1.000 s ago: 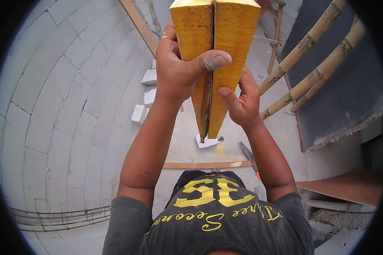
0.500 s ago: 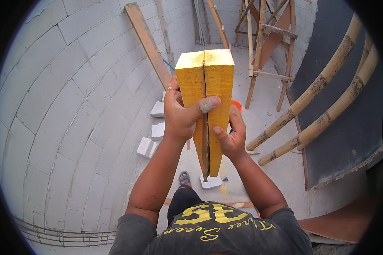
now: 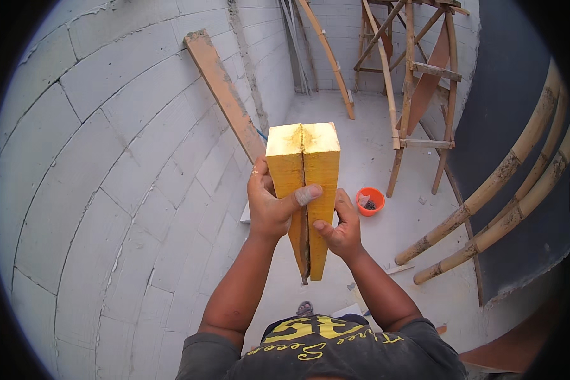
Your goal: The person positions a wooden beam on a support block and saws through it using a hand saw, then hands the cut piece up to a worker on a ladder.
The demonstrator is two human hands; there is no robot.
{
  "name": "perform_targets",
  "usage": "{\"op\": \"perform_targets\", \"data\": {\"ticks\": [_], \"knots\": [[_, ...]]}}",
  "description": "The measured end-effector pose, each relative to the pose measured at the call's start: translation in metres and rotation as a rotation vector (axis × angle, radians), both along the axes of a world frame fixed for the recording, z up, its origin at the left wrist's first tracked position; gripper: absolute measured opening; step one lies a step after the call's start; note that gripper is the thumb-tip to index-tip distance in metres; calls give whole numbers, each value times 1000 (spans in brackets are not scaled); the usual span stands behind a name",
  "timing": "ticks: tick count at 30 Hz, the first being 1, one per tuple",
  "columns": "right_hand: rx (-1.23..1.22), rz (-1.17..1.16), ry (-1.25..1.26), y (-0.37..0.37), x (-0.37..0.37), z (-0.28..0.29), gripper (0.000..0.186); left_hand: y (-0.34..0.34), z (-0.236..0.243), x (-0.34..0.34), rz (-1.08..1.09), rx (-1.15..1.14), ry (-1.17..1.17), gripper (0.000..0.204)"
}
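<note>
Up in front of my chest, two yellow wooden blocks (image 3: 322, 174) are held together lengthwise, with a dark, rough seam between them. Their pale end faces are uppermost, and they look narrower toward the bottom. My left hand (image 3: 271, 209) grips them from the left, its dusty thumb laid across the seam and its fingers hidden behind. On the opposite side my right hand (image 3: 342, 233) is closed against the lower edge, thumb on the front face; its other fingers are partly hidden.
A block wall (image 3: 126, 171) curves along the left, with a plank (image 3: 225, 92) leaning on it. An orange bucket (image 3: 370, 201) stands on the floor ahead. Bamboo poles (image 3: 494, 209) slant along the dark right wall; a wooden scaffold (image 3: 418, 95) is farther back.
My view has shifted toward the far end, bringing the orange bucket into clear sight. The yellow blocks and both hands sit lower in the picture, with the grip much the same.
</note>
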State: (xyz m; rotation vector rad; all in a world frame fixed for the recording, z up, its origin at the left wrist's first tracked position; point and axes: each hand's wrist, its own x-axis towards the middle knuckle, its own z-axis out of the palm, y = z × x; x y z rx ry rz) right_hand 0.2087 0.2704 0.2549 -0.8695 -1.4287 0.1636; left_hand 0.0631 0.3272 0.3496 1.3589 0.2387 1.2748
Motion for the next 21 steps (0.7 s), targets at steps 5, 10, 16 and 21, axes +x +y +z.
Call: {"op": "perform_targets", "data": {"ticks": [5,10,16,21], "knots": [[-172,182,208,55,-2,-20,109,39,19,-6,66,61,49,75],[-427,635,356,107,25,-49,140,90,52,-16,9,202,-37,63],[-731,861,168,153,45,-64,138,187,118,25,-422,346,-388,56],[-600,821,539,187,63,-63,121,255,154,76,-645,369,-138,47]]}}
